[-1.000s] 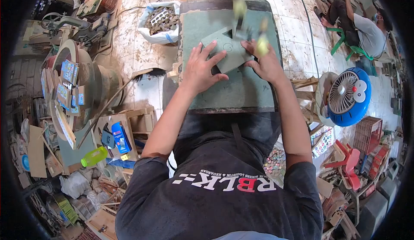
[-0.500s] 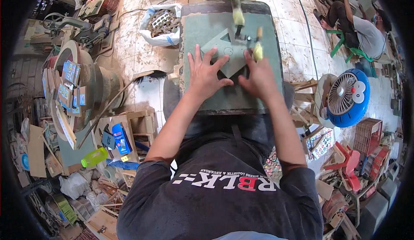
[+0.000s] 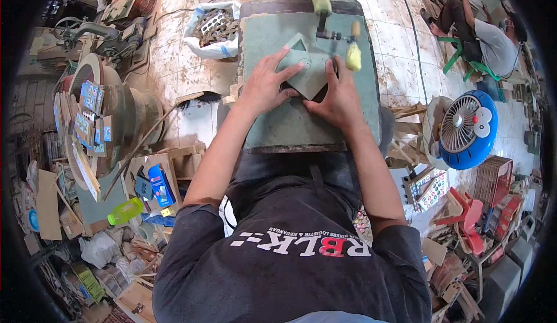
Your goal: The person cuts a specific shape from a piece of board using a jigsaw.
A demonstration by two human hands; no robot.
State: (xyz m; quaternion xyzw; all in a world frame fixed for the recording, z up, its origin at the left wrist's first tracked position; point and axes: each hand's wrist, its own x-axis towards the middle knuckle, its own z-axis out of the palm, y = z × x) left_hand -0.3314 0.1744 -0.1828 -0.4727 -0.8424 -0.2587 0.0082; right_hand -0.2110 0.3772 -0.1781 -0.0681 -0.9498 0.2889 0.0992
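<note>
A flat grey-green board (image 3: 308, 80) with a triangular opening and a small drawn circle lies on a green worktable (image 3: 267, 131). My left hand (image 3: 268, 84) holds its left side, with fingertips on top and the thumb near the lower corner. Along the right edge, my right hand (image 3: 336, 95) grips it between thumb and fingers. Just beyond the board hangs a machine arm (image 3: 321, 3) with a yellow wrapping and a metal fitting (image 3: 332, 35). A second yellow-wrapped part (image 3: 353, 57) hangs close to my right fingertips. The board hides where any blade meets it.
A white sack (image 3: 214, 30) of cut scraps stands left of the worktable. To the right is a blue fan (image 3: 469, 129). Another person (image 3: 493, 42) sits at the upper right. A round machine (image 3: 96, 114) carries printed pieces at left, near a green bottle (image 3: 125, 211).
The board has turned and shifted slightly between my hands. My left hand's spread fingers have drawn together along its edge. My right hand has moved slightly left and closed against the right edge.
</note>
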